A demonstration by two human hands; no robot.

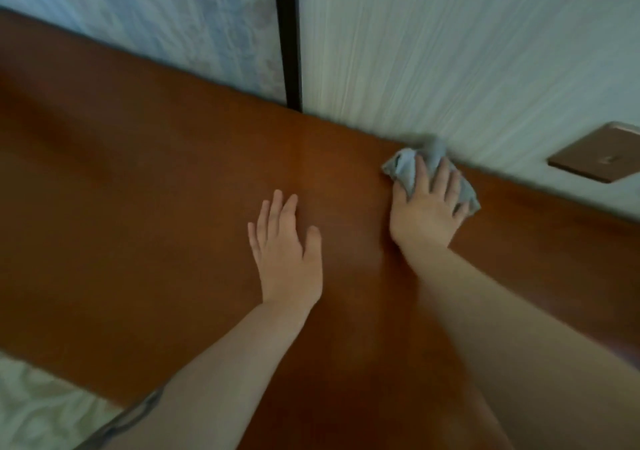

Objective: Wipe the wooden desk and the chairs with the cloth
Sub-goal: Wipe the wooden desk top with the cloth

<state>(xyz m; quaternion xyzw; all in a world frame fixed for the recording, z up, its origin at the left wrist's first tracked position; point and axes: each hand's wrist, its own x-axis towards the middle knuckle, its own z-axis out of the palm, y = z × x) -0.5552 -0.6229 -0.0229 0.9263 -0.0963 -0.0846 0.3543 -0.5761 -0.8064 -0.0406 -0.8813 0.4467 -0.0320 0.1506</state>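
Observation:
The wooden desk [145, 179] is a bare reddish-brown top that runs along the wall. A crumpled grey cloth [407, 167] lies on it close to the wall at the right. My right hand [427, 210] presses flat on the cloth, fingers spread over it. My left hand [285, 252] rests palm down on the bare wood near the middle, fingers apart, holding nothing. No chair is in view.
A striped pale wall [450, 51] borders the desk's far edge, with a black vertical strip [289, 33] and a bronze switch plate [599, 153] at the right. A pale patterned surface [38, 411] lies past the desk's near-left edge.

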